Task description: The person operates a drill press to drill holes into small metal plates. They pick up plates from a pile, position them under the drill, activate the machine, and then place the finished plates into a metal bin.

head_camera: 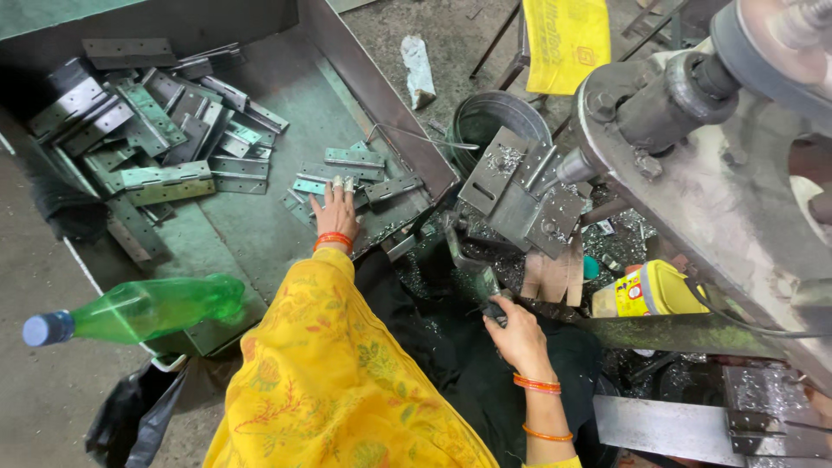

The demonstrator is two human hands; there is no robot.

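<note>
Inside the big grey sheet-metal tray [286,87], the left hand [334,212] lies flat, fingers spread, on small flat drilled steel plates [347,178]; beside the grey drilling machine [719,165], the right hand [518,334] is closed around a dark metal lever handle [472,273]; a green plastic bottle [147,310] lies near the tray's edge.
</note>
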